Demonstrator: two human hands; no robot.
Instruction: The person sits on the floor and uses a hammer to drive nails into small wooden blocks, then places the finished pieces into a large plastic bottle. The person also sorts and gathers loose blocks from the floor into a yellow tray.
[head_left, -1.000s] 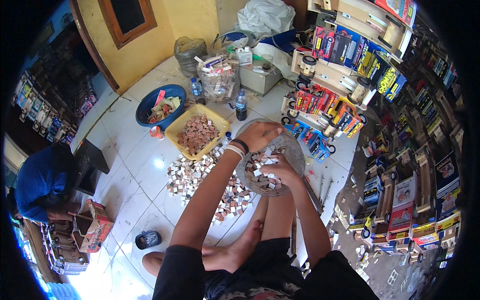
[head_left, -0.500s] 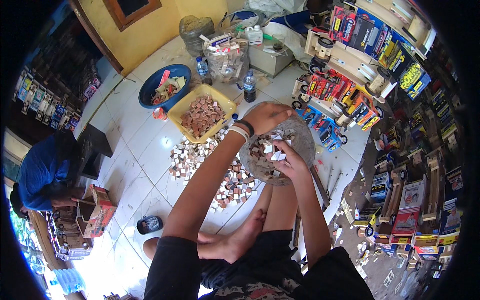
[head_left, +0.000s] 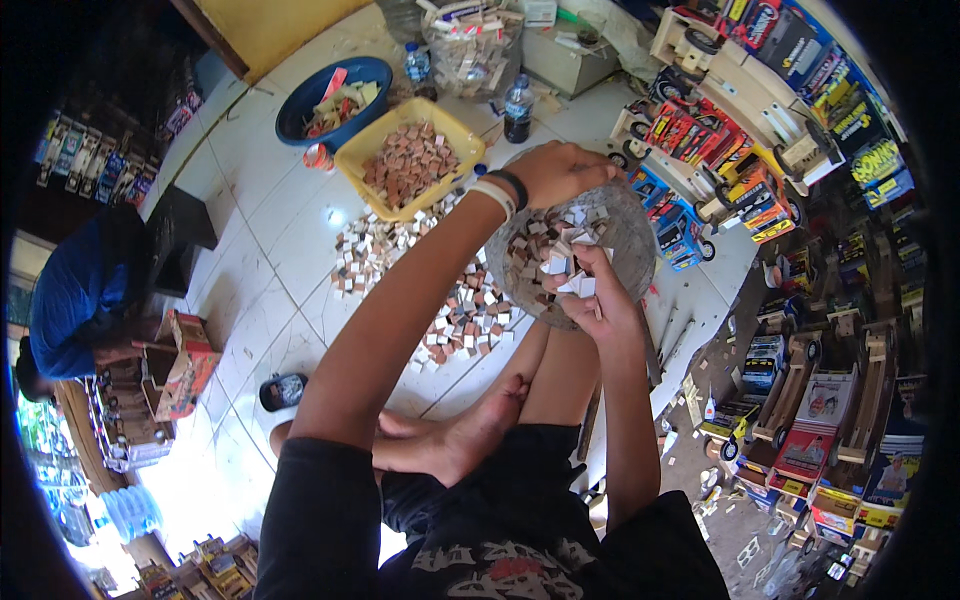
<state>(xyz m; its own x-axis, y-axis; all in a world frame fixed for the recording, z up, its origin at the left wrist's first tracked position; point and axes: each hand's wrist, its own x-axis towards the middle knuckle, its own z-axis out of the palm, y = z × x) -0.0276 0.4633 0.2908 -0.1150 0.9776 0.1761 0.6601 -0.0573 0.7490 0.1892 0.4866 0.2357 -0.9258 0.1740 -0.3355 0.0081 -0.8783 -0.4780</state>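
A round grey basin (head_left: 635,235) sits tilted over my legs, with small brown and white square pieces (head_left: 530,245) inside. My left hand (head_left: 565,175) lies across its far rim, fingers bent down over the edge and partly hidden. My right hand (head_left: 608,300) is closed at the basin's near right side, holding several small white-faced square pieces (head_left: 578,285) between thumb and fingers. On the floor left of the basin spreads a pile of similar pieces (head_left: 465,325). Beyond it, a yellow tub (head_left: 345,160) holds mostly brown ones.
Behind stand a blue basin (head_left: 290,110) with scraps, a dark-filled bottle (head_left: 517,110) and a clear sack (head_left: 475,55) of offcuts. Wooden toy trucks (head_left: 740,180) are stacked along the right. Another person (head_left: 90,280) bends over a box (head_left: 185,365) at far left.
My view has shifted, so the basin and both hands sit a little higher and farther right. The left hand stays at the rim; the right still holds white-faced pieces.
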